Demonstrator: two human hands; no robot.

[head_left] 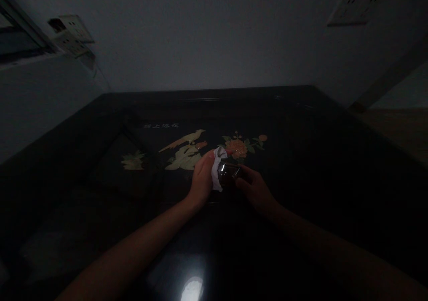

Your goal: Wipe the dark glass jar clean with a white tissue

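Holding things together over the middle of a dark tabletop (207, 109): two bare hands, very low light. Left hand (201, 174) wraps a crumpled white tissue (216, 178), thumb side up, fingers partly hidden behind it. Right hand (254, 186) grips a small dark vessel (228, 174) from its right side, thumb and fingers at the near end. Vessel sits between the two hands, tilted on its side by the look of it, its left end against the tissue. Whether it also touches the tabletop, cannot tell.

Progress, as judged: work seems under way rather than finished. Tissue and vessel are already brought together; neither is set down or let go. How much of the surface has been gone over does not show, nor how much remains; too dark to read any mark or residue.

Materials: tissue soft, thin, matt, ragged at the lower edge, bunched at the top. Vessel rounded, smooth, glossy, likely glass or glazed ware; sharp white glints on its upper side. Tabletop black and polished, lacquer-like, with a bright reflection (192, 288) at the near edge of view. Decoration in pale and orange tones: a long-tailed bird (187, 139) on a pale rock shape, an orange blossom (236, 148) with green leaves just beyond the hands. Wall (217, 38) behind, plain and matt; socket plate (352, 11) at upper right.
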